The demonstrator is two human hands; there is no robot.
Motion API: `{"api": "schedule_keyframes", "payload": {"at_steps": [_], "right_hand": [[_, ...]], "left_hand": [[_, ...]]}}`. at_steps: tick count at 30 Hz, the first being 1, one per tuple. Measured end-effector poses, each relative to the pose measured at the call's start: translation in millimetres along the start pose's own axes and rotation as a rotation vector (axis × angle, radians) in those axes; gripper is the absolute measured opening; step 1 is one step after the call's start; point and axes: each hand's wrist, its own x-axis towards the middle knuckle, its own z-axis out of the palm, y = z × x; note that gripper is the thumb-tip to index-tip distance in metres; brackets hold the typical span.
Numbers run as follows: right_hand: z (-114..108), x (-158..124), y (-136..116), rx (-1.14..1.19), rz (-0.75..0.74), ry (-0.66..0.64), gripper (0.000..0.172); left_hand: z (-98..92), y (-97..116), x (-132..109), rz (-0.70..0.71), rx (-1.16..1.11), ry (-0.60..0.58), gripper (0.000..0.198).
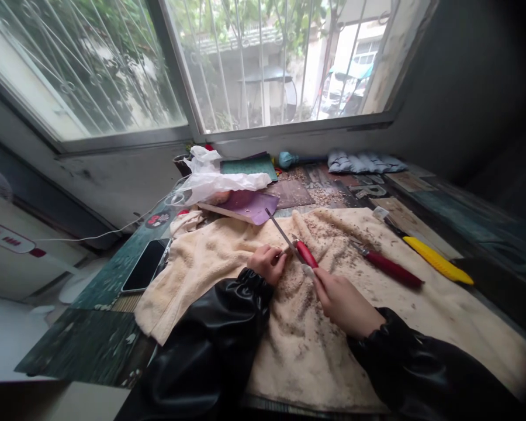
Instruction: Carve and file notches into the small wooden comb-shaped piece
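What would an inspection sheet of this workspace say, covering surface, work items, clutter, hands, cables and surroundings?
Surface: patterned table, partly under a rumpled beige cloth strewn with brownish shavings.
Work items: thin metal tool, held angled over the cloth; short red-handled tool close beside it.
Clutter: long red-handled tool and yellow-handled tool to the right; phone to the left; white plastic bag and purple sheet beyond the cloth.
Hands: right hand grips the thin metal tool; left hand is curled near it, contents too small to tell.
Cables: thin white cable at far left, reaching the table.
Surroundings: barred window ahead; greenery outside.
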Motion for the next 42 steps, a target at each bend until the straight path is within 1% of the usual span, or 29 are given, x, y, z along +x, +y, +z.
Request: {"api": "schedule_keyframes", "payload": {"at_steps": [3, 7, 9, 11, 15, 17, 21, 26, 29, 33, 37, 42], "right_hand": [[1.9, -7.5, -2.5, -0.067, 0.055, -0.023, 0.024], [2.5, -15.0, -6.3, -0.188, 0.134, -0.066, 0.022], [0.1, -17.8, -7.9, -0.232, 0.175, -0.079, 0.023], [-3.7, -19.3, -8.7, -0.249, 0.199, -0.090, 0.024], [-12.2, -17.4, -8.7, -0.234, 0.194, -0.087, 0.026], [-15.0, -15.0, -9.5, -0.254, 0.208, -0.079, 0.026], [-14.2, -13.7, -15.3, -0.311, 0.255, -0.069, 0.026], [-2.2, -22.6, -20.9, -0.376, 0.252, -0.046, 0.027], [2.4, -29.7, -18.4, -0.357, 0.276, -0.054, 0.027], [1.1, -35.1, -17.7, -0.327, 0.348, -0.030, 0.030], [-0.7, -28.2, -23.6, -0.336, 0.366, -0.013, 0.030], [4.9, -13.6, -28.3, -0.334, 0.350, 0.024, 0.031]], "left_hand": [[-1.5, 4.6, -2.6, 0.011, 0.018, -0.003, 0.014], [-1.4, 8.8, -5.3, -0.001, 0.064, -0.055, 0.015], [0.1, 8.3, -5.8, 0.020, 0.073, -0.065, 0.014], [2.0, 5.7, -5.4, 0.072, 0.057, -0.065, 0.014], [5.1, -2.2, -2.7, 0.211, -0.026, -0.070, 0.016], [5.6, -4.8, -1.7, 0.242, -0.051, -0.066, 0.016], [6.0, -5.5, -1.8, 0.252, -0.055, -0.054, 0.015], [7.5, -1.8, -4.9, 0.241, -0.030, -0.034, 0.016], [8.9, 1.1, -7.0, 0.242, -0.023, -0.036, 0.016], [10.2, 3.2, -8.4, 0.260, -0.037, -0.066, 0.016], [10.9, 0.2, -7.4, 0.269, -0.058, -0.091, 0.014], [12.9, -0.5, -8.4, 0.246, -0.042, -0.071, 0.015]]}}
